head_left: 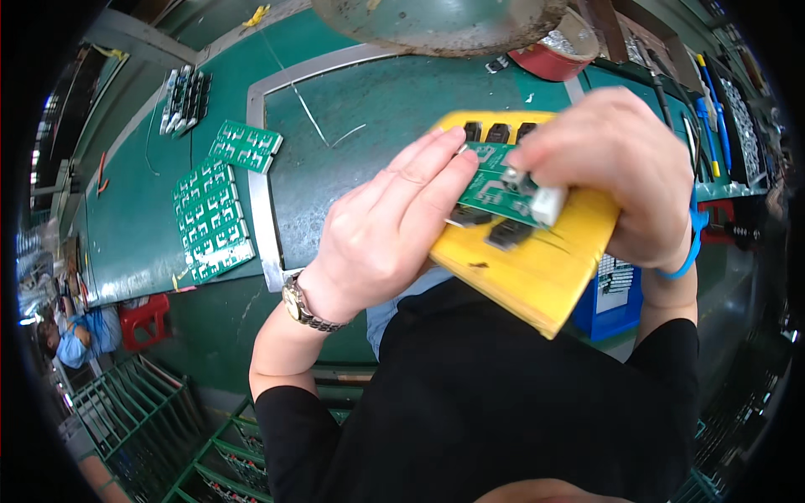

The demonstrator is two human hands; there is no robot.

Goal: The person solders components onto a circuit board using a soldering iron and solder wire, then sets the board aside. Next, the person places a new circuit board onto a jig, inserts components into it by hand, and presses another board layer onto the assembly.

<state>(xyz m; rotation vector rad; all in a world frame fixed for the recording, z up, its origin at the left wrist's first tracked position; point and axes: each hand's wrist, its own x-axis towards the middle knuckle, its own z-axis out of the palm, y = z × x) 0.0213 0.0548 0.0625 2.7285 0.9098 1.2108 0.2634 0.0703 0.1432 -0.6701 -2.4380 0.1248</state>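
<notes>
A yellow block-like fixture (545,289) with several black clips lies tilted between my hands. On it rests a green circuit board (495,194) with a white block-shaped part (549,205) near one end. The fingers of my left hand (381,222) are together, stretched along the board's left edge and holding it against the fixture; the thumb is hidden. My right hand (616,155) is curled over the board's right side, smeared by motion. Its fingertips are pinched beside small metal parts, and what they hold is hard to make out.
Green circuit board panels (214,222) lie on the left of the bench, with a stack of parts (185,101) behind. A red tape roll (558,52) stands beneath a round lamp-like disc (440,21). Blue pens are at right, green racks (134,411) at lower left. A person sits far left.
</notes>
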